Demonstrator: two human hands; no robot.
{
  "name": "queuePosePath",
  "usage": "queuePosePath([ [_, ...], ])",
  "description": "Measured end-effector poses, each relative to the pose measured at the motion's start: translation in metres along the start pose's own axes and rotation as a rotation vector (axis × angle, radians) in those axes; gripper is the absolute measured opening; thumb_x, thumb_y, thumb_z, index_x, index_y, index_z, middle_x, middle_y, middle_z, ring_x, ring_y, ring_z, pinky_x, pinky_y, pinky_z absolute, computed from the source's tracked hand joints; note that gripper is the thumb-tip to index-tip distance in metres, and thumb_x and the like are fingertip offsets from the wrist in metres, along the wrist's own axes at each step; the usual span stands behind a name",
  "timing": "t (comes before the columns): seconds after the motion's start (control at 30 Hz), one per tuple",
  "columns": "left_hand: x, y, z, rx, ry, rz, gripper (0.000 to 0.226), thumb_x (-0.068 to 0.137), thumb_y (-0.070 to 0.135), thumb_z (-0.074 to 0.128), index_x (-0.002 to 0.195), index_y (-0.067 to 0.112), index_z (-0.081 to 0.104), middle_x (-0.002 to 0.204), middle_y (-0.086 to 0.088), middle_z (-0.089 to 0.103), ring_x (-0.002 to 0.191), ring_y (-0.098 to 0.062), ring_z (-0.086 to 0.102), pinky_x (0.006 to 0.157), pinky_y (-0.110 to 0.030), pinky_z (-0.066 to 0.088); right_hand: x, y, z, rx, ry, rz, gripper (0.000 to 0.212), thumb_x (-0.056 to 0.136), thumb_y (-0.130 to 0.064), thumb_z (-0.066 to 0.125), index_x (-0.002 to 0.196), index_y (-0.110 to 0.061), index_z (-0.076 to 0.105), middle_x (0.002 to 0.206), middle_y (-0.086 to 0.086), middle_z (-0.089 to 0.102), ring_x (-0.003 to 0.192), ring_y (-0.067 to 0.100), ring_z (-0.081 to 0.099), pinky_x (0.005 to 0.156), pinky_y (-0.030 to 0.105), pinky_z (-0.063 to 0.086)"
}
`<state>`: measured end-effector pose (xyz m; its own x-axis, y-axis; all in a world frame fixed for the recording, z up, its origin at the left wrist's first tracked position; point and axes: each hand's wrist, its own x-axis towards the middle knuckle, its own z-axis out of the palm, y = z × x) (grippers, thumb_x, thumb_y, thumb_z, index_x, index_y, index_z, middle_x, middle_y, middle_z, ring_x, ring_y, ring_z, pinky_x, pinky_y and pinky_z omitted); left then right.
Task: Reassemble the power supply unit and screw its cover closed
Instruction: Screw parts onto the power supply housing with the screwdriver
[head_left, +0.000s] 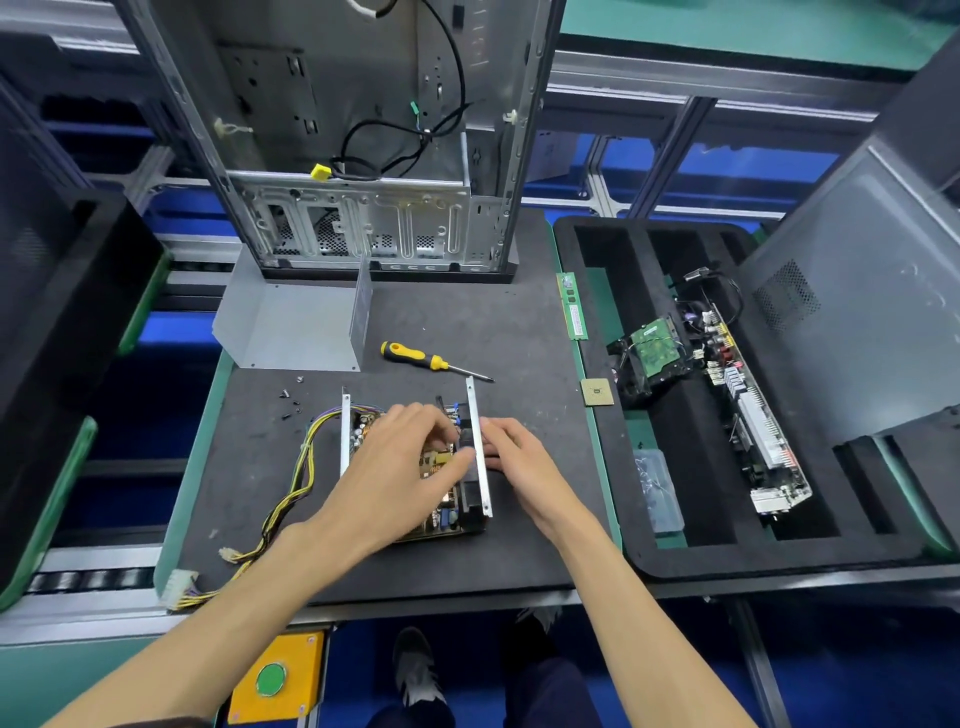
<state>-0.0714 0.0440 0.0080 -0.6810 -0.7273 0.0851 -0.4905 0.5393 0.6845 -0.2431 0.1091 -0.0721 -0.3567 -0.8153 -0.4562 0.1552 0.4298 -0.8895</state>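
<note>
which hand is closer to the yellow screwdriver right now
Right. The right hand lies just below the screwdriver tip, outside the power supply's right wall; the left hand is over the board, slightly farther.

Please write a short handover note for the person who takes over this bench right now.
Left hand: fingers inside the open power supply unit.
Right hand: against its right side wall.
Cover: off, lying behind the unit.
Screwdriver and loose screws: on the mat, untouched.
Done: nothing closed yet.
Left: seat the internals, fit the cover, drive the screws.
</note>
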Motion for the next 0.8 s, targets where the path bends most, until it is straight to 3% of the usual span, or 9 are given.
queuePosePath([
  [0.13,-0.001,0.014,0.004,0.093,-0.176,-0.115,0.046,0.075,0.072,0.065,0.092,0.032,0.052,0.075,0.013,0.064,0.076,-0.005,0.06,0.07,-0.028,0.045,0.0,-0.001,-0.001,-0.001,0.002,-0.001,0.039,0.095,-0.052,0.062,0.118,-0.022,0.067,0.107,-0.002,0.076,0.104,0.012,0.072,0.096,0.035,0.056],
  [0.23,-0.002,0.022,0.013,0.154,-0.158,-0.144,0.042,0.077,0.058,0.073,0.091,0.028,0.047,0.071,0.01,0.064,0.072,-0.012,0.06,0.065,-0.029,0.032,0.0,-0.002,0.001,0.013,0.011,-0.016,0.052,0.083,-0.062,0.064,0.115,-0.021,0.067,0.106,0.0,0.077,0.103,0.015,0.073,0.096,0.035,0.056],
  [0.43,-0.001,0.027,0.014,0.137,-0.138,-0.175,0.036,0.077,0.047,0.073,0.085,0.025,0.046,0.062,0.009,0.06,0.068,-0.016,0.059,0.068,-0.03,0.031,-0.001,-0.003,0.003,0.029,0.025,-0.022,0.057,0.078,-0.066,0.065,0.113,-0.021,0.068,0.104,0.001,0.077,0.103,0.017,0.073,0.096,0.037,0.056],
  [0.67,-0.001,0.021,0.013,0.217,-0.161,-0.087,0.044,0.081,0.065,0.064,0.083,0.028,0.041,0.057,0.011,0.05,0.057,-0.007,0.046,0.057,-0.016,0.023,-0.007,-0.007,0.004,-0.002,0.026,0.003,0.039,0.091,-0.057,0.06,0.114,-0.026,0.067,0.104,-0.006,0.076,0.1,0.007,0.072,0.09,0.028,0.055],
  [0.8,0.005,0.018,0.01,0.161,-0.124,-0.114,0.035,0.09,0.056,0.06,0.076,0.027,0.046,0.058,0.009,0.056,0.063,-0.012,0.054,0.056,-0.019,0.032,-0.008,-0.01,0.003,-0.034,0.033,0.017,0.027,0.099,-0.049,0.056,0.111,-0.028,0.067,0.103,-0.005,0.076,0.097,0.006,0.072,0.081,0.022,0.053],
])
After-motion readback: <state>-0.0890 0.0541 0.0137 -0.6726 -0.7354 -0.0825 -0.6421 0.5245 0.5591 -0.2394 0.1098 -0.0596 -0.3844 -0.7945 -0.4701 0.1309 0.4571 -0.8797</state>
